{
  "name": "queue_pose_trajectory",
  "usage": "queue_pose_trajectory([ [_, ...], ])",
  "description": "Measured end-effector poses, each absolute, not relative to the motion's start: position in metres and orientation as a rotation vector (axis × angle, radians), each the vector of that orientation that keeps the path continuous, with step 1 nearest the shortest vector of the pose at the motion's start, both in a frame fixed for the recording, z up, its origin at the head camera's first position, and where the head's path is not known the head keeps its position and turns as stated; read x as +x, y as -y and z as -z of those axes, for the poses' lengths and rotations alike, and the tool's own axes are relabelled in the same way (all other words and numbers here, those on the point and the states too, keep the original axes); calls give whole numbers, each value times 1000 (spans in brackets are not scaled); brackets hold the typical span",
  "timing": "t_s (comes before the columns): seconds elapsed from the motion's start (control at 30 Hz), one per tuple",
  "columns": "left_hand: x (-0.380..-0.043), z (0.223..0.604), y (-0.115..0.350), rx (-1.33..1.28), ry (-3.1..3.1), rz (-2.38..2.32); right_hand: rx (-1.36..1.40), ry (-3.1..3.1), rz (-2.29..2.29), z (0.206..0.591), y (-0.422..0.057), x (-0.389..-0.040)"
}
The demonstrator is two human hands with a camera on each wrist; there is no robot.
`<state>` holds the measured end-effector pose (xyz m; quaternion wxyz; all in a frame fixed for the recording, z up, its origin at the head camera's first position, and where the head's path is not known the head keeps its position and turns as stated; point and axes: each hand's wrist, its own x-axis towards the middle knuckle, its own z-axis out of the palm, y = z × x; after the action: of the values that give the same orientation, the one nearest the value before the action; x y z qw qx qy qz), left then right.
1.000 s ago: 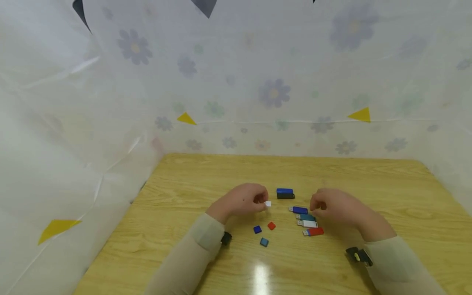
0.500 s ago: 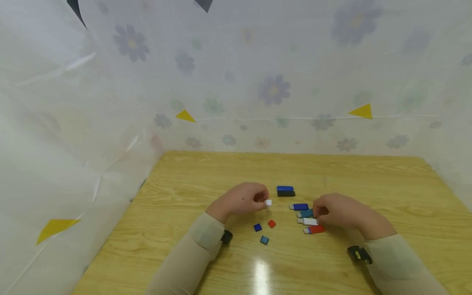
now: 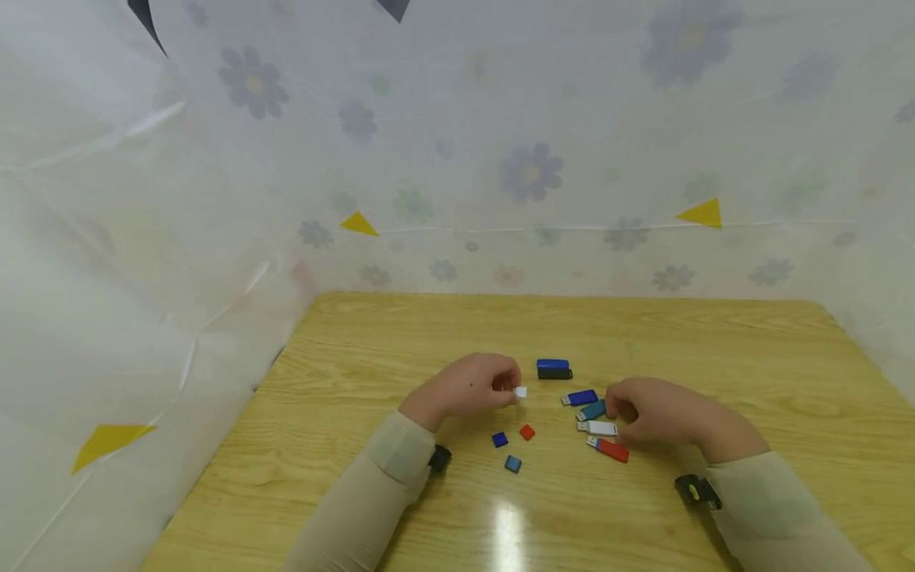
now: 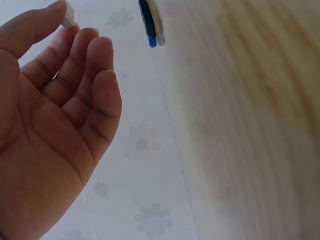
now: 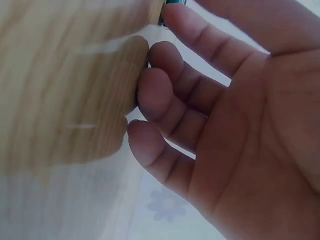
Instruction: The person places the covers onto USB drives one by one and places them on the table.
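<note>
My left hand (image 3: 475, 385) pinches a small white cap (image 3: 521, 392) between thumb and fingertips, above the table. In the left wrist view that cap (image 4: 68, 15) pokes out past the thumb tip. On the right, my right hand (image 3: 665, 413) has its fingertips down on the table, index finger at the end of a teal USB stick (image 3: 591, 411). Its thumb sits close by the right end of a white USB stick (image 3: 597, 428), with space between thumb and index. A blue USB stick (image 3: 581, 398) lies beyond, a red USB stick (image 3: 610, 450) nearer; their metal plugs point left.
Between the hands lie a dark blue cap (image 3: 499, 439), a red cap (image 3: 526, 432) and a teal cap (image 3: 512, 464). Behind them is a blue and black oblong piece (image 3: 554, 369). A flowered curtain (image 3: 532, 175) surrounds the wooden table (image 3: 400, 326).
My right hand has come down nearer among the USB sticks. The blue, teal and red sticks have turned a little, the red one's right end swinging nearer. The left hand stays still, holding the cap.
</note>
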<state>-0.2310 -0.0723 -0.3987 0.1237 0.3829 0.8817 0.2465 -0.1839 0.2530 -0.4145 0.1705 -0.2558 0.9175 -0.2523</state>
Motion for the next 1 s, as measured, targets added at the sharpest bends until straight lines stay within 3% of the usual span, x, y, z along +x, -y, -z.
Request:
queue_pose_trajectory([
  [1.0,-228,396,71,1119,-2561,-756,-869,-2744,810,408,-249,-182],
])
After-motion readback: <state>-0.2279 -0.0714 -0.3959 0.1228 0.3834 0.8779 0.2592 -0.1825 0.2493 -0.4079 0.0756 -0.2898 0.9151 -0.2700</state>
